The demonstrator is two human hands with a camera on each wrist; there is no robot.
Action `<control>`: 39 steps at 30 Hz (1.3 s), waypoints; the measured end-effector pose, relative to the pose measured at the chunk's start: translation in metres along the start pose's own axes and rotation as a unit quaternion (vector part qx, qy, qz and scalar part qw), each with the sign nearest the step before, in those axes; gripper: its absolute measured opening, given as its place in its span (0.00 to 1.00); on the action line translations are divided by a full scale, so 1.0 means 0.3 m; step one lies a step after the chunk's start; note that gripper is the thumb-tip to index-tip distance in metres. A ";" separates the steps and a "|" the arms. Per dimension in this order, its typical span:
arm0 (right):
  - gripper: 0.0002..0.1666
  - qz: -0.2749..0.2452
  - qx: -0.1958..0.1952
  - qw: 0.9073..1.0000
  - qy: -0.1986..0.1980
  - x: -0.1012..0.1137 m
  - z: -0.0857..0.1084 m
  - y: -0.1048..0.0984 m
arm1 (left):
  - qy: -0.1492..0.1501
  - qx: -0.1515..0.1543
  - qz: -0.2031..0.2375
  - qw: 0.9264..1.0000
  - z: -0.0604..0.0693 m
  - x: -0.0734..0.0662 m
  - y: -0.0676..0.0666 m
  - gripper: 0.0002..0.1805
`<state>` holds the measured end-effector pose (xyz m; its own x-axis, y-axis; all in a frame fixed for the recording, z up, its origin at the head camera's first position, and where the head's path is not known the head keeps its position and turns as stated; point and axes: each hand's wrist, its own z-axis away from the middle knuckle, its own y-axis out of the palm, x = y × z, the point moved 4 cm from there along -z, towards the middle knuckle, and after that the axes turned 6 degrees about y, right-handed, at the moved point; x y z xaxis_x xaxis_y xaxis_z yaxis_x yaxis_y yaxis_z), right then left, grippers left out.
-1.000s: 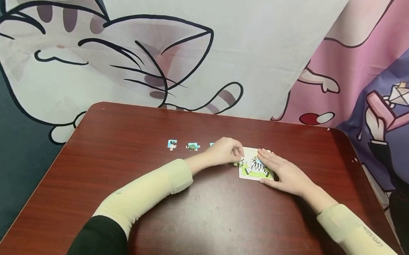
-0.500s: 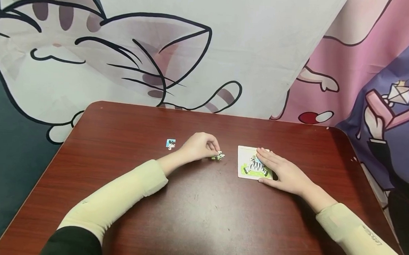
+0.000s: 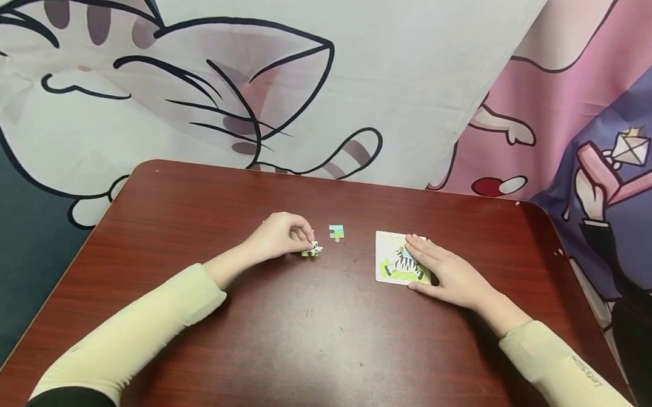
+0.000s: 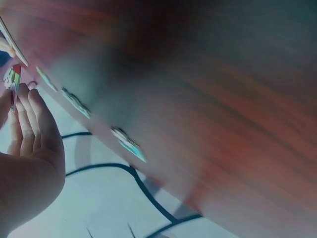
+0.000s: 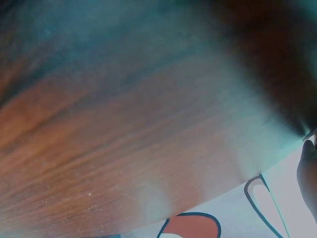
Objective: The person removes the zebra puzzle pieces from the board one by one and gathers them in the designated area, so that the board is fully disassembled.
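Between thumb and fingers, my left hand (image 3: 281, 235) pinches a small jigsaw piece (image 3: 313, 250) with black-and-white and green print, just above the table. The same piece shows at the left edge of the left wrist view. My right hand (image 3: 456, 275) rests with straight fingers on the right side of a square puzzle board (image 3: 385, 244), whose zebra picture is partly filled in. A loose blue-and-green jigsaw piece (image 3: 336, 232) lies between the hand and the board. Two more loose pieces, a middle piece (image 4: 75, 103) and a nearer piece (image 4: 129, 144), lie mostly hidden behind my left hand in the head view.
The brown wooden table (image 3: 319, 349) has rounded corners. Behind it hangs a white cloth (image 3: 419, 80) with a cartoon cat, beside a pink and purple printed cloth (image 3: 554, 116).
My left hand has moved left, away from the board, carrying the pinched jigsaw piece. The loose blue-and-green piece has come into view. My right hand stays on the board.
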<state>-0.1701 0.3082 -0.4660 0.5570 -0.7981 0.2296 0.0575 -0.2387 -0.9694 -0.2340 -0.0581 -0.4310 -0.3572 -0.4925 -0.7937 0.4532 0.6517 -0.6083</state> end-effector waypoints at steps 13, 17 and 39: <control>0.50 -0.006 0.005 1.000 0.005 0.001 0.000 -0.002 | -0.025 -0.025 -0.003 0.999 0.123 0.107 -0.108 0.03; 0.51 -0.006 0.008 1.000 0.010 0.002 -0.001 -0.003 | -0.031 -0.034 -0.012 0.999 0.152 0.128 -0.137 0.03; 0.51 -0.009 0.017 1.000 0.018 0.002 -0.002 0.000 | -0.048 -0.026 -0.055 0.997 0.192 0.191 -0.139 0.02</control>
<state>-0.1705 0.3074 -0.4659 0.5255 -0.8135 0.2492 0.0951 -0.2349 -0.9673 -0.2264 -0.1468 -0.4517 -0.3208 -0.6141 -0.7210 0.3709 0.6190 -0.6923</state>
